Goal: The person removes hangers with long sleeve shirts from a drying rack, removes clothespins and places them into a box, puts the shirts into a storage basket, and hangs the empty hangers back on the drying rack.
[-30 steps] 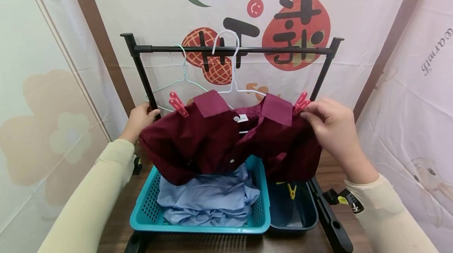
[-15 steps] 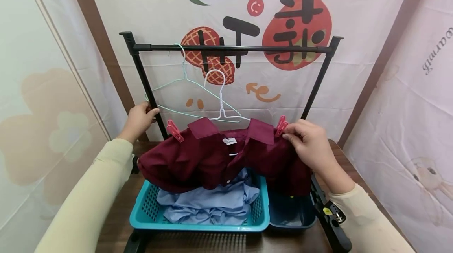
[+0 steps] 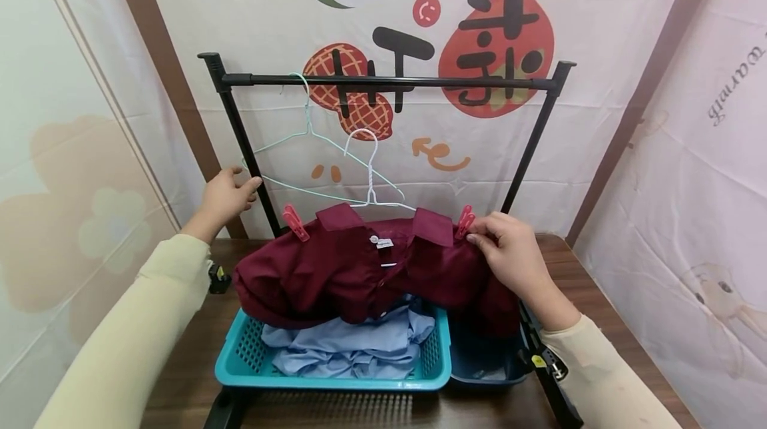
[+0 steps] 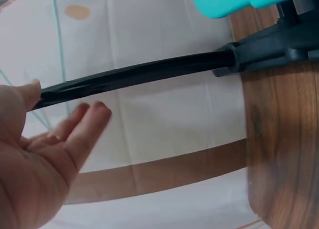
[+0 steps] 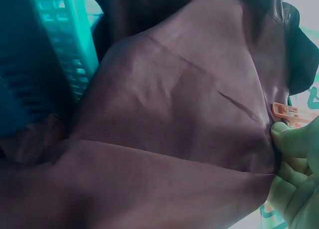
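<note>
A maroon shirt (image 3: 335,269) hangs on a white hanger (image 3: 370,172), its hook free of any bar and below the rack's rod. Two pink clothespins, a left clothespin (image 3: 296,222) and a right clothespin (image 3: 465,221), clip the shirt's shoulders to the hanger. My right hand (image 3: 509,252) pinches the shirt's shoulder beside the right clothespin, thumb on the cloth in the right wrist view. At the left post (image 4: 144,79) of the black rack, my left hand (image 3: 224,199) has its thumb at the post and its fingers (image 4: 92,131) loosely extended, apart from it.
A mint hanger (image 3: 308,126) hangs on the rack's rod (image 3: 383,81). Below the shirt, a teal basket (image 3: 332,384) holds light blue cloth (image 3: 353,349). Beside it is a dark blue bin (image 3: 488,376), partly covered by the shirt. All stand on a wooden table (image 3: 605,322).
The shirt and white hanger have come down and left, the hook dropping from rod height to well below it. My right hand moved with them. My left fingers have loosened from the post.
</note>
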Demonstrator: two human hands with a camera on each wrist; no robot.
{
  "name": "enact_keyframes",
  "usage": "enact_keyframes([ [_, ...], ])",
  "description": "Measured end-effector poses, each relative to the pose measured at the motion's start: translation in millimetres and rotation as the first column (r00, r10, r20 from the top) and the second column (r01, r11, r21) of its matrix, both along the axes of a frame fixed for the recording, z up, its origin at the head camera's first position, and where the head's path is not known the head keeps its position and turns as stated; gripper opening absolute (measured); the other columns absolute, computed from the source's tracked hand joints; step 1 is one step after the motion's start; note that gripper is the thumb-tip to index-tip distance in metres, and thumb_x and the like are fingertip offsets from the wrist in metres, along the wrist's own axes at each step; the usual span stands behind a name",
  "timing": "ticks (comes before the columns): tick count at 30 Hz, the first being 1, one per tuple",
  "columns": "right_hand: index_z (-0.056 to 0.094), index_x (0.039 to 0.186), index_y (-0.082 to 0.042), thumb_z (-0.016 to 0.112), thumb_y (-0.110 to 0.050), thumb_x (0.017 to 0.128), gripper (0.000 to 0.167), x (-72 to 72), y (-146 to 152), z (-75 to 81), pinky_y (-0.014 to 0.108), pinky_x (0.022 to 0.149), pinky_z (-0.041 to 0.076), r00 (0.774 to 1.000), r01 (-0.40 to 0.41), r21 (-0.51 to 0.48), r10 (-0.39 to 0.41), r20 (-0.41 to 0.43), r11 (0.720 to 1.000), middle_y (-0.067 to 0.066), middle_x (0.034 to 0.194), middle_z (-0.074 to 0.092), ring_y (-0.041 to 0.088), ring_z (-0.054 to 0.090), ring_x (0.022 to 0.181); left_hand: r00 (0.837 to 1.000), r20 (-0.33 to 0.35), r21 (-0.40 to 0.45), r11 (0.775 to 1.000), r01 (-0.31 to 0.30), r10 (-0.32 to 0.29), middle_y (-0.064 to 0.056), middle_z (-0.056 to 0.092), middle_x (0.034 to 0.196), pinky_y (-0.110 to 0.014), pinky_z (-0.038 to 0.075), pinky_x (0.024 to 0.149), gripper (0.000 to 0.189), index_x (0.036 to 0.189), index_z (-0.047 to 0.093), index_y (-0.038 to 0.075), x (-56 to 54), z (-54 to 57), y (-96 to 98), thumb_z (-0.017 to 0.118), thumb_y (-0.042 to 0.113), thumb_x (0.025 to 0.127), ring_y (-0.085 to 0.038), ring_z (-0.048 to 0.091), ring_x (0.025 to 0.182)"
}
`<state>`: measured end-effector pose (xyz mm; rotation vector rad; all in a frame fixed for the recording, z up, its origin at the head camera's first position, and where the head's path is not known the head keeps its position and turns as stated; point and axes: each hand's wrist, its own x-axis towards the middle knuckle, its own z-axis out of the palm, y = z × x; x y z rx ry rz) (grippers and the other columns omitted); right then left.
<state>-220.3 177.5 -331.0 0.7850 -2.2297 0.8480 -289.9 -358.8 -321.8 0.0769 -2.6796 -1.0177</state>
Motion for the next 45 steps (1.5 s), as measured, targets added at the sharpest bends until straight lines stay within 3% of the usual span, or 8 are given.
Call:
enact_keyframes([
  [7,0.077,0.089,-0.013,0.082,-0.005,0.086,0.01,-1.5,-5,-10.2,0.026,0.064,0.049,1.0,0.007,0.003,-0.007,0.027,1.0,-0.003,0.082,0.067,0.008,0.057,0.074,0.997,-0.071,0.087,0.996,0.02,-0.013,-0.032,0.061,0.132,-0.036,0.062,0.077,0.08,0.155,0.03,-0.006,33.8,12.2,5.9,0.041,0.056,0.105,-0.043,0.067,0.111],
  [15,0.077,0.089,-0.013,0.082,-0.007,0.086,0.008,-3.0,-8,-15.8,0.03,0.065,0.051,0.999,0.029,0.009,-0.029,0.015,1.0,-0.002,0.084,0.068,0.009,0.059,0.075,0.983,-0.136,0.115,0.983,0.143,-0.127,-0.028,0.063,0.13,-0.025,0.06,0.068,0.062,0.151,0.04,0.0,80.7,18.2,23.7,0.043,0.045,0.109,0.0,0.068,0.091],
  [18,0.078,0.089,-0.013,0.082,-0.007,0.086,0.008,-2.8,-7,-15.7,0.029,0.064,0.05,0.999,0.031,0.009,-0.031,0.012,0.999,-0.002,0.083,0.067,0.009,0.057,0.074,0.972,-0.163,0.116,0.975,0.192,-0.172,-0.021,0.065,0.125,-0.026,0.06,0.069,0.056,0.15,0.042,0.0,96.9,18.3,30.8,0.044,0.039,0.11,0.002,0.067,0.093],
  [23,0.078,0.089,-0.013,0.082,-0.008,0.087,0.007,-1.3,-6,-16.3,0.028,0.062,0.048,0.999,0.036,0.007,-0.036,0.015,0.999,-0.003,0.082,0.066,0.009,0.055,0.072,0.947,-0.222,0.089,0.962,0.258,-0.233,0.006,0.066,0.113,-0.026,0.06,0.071,0.045,0.146,0.046,0.001,123.1,19.5,43.8,0.047,0.027,0.11,0.003,0.067,0.095],
  [27,0.078,0.09,-0.013,0.081,-0.008,0.087,0.007,-0.1,-5,-17.6,0.028,0.062,0.046,0.999,0.038,0.003,-0.038,0.012,0.999,-0.003,0.081,0.065,0.009,0.053,0.071,0.945,-0.236,0.019,0.971,0.238,-0.227,0.003,0.069,0.115,-0.017,0.056,0.074,0.036,0.138,0.057,0.006,140.4,16.1,52.7,0.055,0.026,0.108,0.003,0.066,0.091],
  [31,0.077,0.09,-0.012,0.081,-0.007,0.087,0.007,1.0,-3,-19.5,0.028,0.062,0.046,0.999,0.043,-0.006,-0.043,0.002,0.999,-0.003,0.081,0.065,0.01,0.053,0.071,0.953,-0.22,-0.089,0.977,0.193,-0.208,-0.007,0.071,0.121,-0.011,0.05,0.076,0.033,0.132,0.063,0.015,152.3,9.2,60.4,0.064,0.031,0.103,0.003,0.065,0.091],
  [37,0.077,0.091,-0.013,0.082,-0.007,0.087,0.009,3.6,-3,-21.5,0.026,0.063,0.049,0.998,0.056,-0.017,-0.056,0.0,0.998,-0.004,0.084,0.066,0.008,0.055,0.073,0.947,-0.22,-0.175,0.964,0.199,-0.236,-0.007,0.071,0.118,-0.016,0.053,0.074,0.035,0.13,0.064,0.017,159.5,-2.4,67.9,0.072,0.029,0.098,-0.01,0.069,0.091],
  [45,0.077,0.091,-0.013,0.083,-0.005,0.085,0.012,6.2,-6,-21.6,0.024,0.065,0.049,0.999,0.025,-0.041,-0.026,-0.04,0.999,-0.004,0.085,0.067,0.008,0.057,0.075,0.893,-0.331,-0.278,0.936,0.216,-0.304,0.006,0.07,0.106,-0.015,0.049,0.069,0.027,0.119,0.073,0.02,159.5,-12.5,76.5,0.074,0.01,0.095,-0.003,0.064,0.083],
])
